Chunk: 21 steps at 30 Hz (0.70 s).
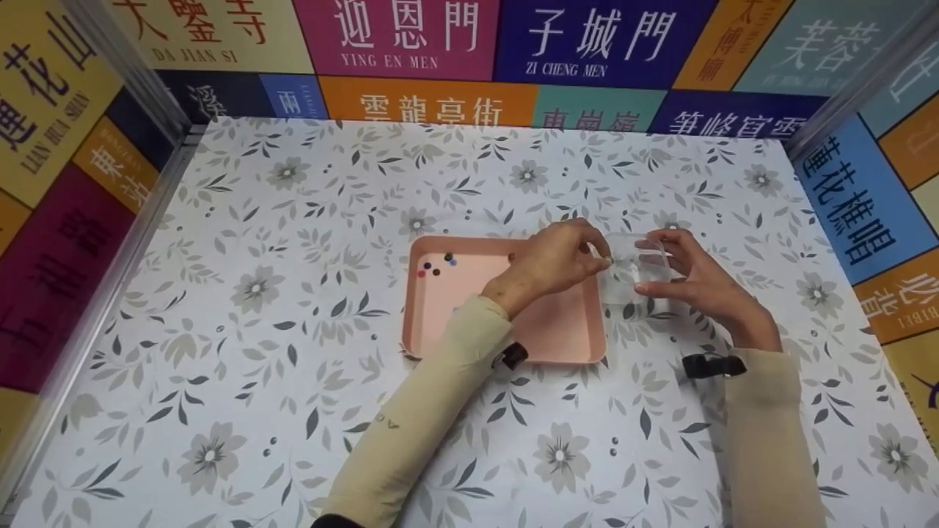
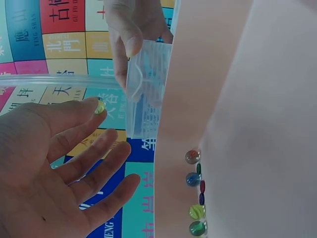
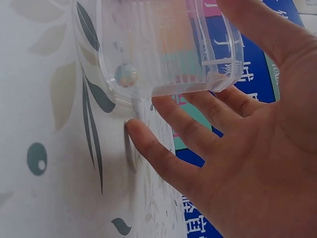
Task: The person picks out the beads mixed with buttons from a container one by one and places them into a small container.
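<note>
My left hand (image 1: 554, 257) is over the right part of a pink tray (image 1: 433, 315). Thumb and forefinger pinch a yellowish glass marble (image 2: 100, 106), while the other fingers are spread apart. Just right of the tray, my right hand (image 1: 693, 282) holds a clear plastic box (image 3: 163, 47) by its sides, thumb on one side and fingers on the other. A marble (image 3: 127, 75) shows through the box near its bottom. The pinched marble is beside the box at its left.
Several marbles lie in the tray along its wall, among them a blue one (image 2: 192, 179), a yellow one (image 2: 197, 212) and a green one (image 2: 197, 228). A flowered cloth (image 1: 257, 411) covers the table. Panels with large lettering (image 1: 411, 37) stand around its back and sides.
</note>
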Tool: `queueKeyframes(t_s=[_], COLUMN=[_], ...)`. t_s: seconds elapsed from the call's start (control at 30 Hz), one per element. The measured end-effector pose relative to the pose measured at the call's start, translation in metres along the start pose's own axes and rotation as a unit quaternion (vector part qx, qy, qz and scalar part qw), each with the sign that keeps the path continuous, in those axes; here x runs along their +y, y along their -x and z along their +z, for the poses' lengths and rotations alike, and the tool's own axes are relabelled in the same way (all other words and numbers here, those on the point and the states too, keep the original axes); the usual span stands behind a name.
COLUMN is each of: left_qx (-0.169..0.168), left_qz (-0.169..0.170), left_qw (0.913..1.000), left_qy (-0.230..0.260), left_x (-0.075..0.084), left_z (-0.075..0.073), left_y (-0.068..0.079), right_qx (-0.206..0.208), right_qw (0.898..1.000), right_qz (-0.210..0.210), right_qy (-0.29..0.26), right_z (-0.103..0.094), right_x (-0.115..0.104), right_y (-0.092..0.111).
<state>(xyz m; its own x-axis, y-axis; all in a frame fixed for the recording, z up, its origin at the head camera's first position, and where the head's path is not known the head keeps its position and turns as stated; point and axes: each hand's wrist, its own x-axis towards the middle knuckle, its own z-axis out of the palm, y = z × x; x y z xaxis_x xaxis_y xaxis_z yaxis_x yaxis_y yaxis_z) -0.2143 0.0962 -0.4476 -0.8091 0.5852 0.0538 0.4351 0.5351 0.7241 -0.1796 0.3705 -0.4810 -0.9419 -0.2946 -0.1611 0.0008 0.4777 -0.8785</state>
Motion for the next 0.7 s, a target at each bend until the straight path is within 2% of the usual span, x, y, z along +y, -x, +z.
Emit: queueKeyframes(t_s=[0.27,0.7], left_qx=[0.011,-0.010], left_qz=[0.024,0.014], left_qw=[0.9996,0.9994], left_qy=[-0.011,-0.029], left_x=[-0.0025,-0.0020], left_z=[0.0058,0.0105], left_y=[-0.0026,-0.0060], right_qx=[0.003,0.006], right_qw=[1.000,1.000], right_qz=[0.006,0.019], right_qy=[0.005,-0.002], right_z=[0.0005,0.0008], right_x=[-0.0012,-0.0021], right_y=[0.0001,0.0006])
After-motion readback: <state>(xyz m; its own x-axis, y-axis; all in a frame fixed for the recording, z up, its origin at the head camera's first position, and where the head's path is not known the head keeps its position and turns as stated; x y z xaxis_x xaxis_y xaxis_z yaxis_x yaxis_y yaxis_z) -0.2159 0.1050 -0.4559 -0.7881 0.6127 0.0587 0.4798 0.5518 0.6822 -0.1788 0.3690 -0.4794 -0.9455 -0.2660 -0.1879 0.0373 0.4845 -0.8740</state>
